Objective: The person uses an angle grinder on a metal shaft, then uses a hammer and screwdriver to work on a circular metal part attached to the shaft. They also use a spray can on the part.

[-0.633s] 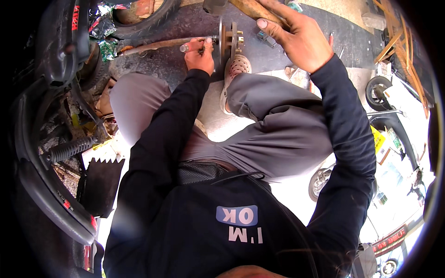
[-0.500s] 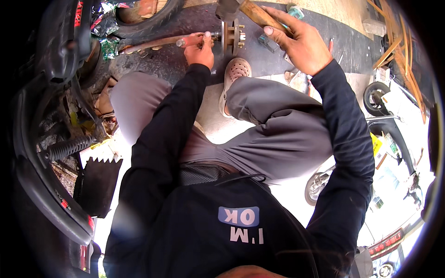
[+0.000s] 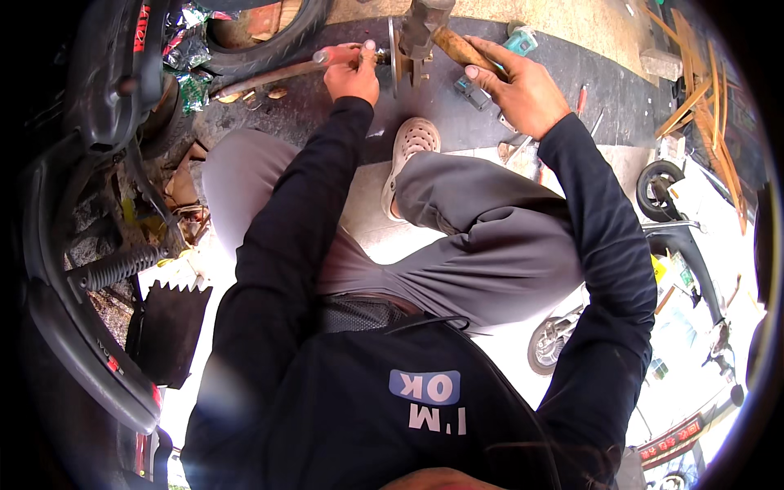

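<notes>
My right hand (image 3: 529, 94) is wrapped around the wooden handle of a hammer (image 3: 426, 23). Its dark metal head covers much of a hub with a round brake disc (image 3: 395, 59) and brass-coloured studs. Whether head and hub touch, I cannot tell. My left hand (image 3: 354, 80) is closed around a red-handled tool (image 3: 336, 55), just left of the disc; the tool's far end is hidden. Beside that hand lies a long brownish rod (image 3: 269, 79), slanting away to the left.
A tyre (image 3: 269, 53) lies far left near shiny wrappers (image 3: 186, 49). A teal power tool (image 3: 521, 38) and its dark battery block (image 3: 472, 92) sit beyond my right hand. Black motor-scooter bodywork (image 3: 82, 327) curves along the left. Wood strips (image 3: 709, 106) lean far right.
The hammer has swung onto the hub's right side, its head now in front of the studs. My right hand moved slightly left. My left hand keeps its grip near the disc.
</notes>
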### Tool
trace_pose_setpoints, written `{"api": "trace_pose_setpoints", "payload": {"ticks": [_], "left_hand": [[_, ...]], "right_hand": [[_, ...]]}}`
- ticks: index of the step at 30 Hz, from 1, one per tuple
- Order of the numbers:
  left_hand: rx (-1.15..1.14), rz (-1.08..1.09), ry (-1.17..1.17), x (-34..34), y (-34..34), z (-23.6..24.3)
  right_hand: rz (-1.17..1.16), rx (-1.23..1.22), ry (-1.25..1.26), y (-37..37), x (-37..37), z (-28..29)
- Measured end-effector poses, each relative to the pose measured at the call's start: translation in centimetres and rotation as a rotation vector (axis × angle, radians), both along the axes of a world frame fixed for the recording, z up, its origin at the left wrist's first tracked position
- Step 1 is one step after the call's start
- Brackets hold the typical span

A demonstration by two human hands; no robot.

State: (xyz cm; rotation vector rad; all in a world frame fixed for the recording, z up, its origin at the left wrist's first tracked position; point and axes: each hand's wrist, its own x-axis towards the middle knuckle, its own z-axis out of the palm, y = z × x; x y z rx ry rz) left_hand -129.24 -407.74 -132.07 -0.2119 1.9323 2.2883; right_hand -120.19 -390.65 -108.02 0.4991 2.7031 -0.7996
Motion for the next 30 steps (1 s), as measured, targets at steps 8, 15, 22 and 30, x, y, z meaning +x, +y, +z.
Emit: {"api": "trace_pose_setpoints", "payload": {"ticks": [8,15,22,30], "left_hand": [[-0.483,-0.238,0.390,-5.2,1.0,0.1],[-0.618,-0.360,0.402,-4.2,1.0,2.1],[-0.611,-0.372,0.459,-3.5,0.1,2.5],[-0.547,-0.407,0.584,-3.3,1.2,1.5]], "right_hand": [[-0.015,0.003,0.065,-1.2,-1.4,3.3],[0.166,0.108,0.384,-3.6,-3.3,5.5],[0.213,0.126,0.337,-3.7,-4.3,5.6],[0.239,0.369,0.230,-2.8,-2.4,3.3]]}}
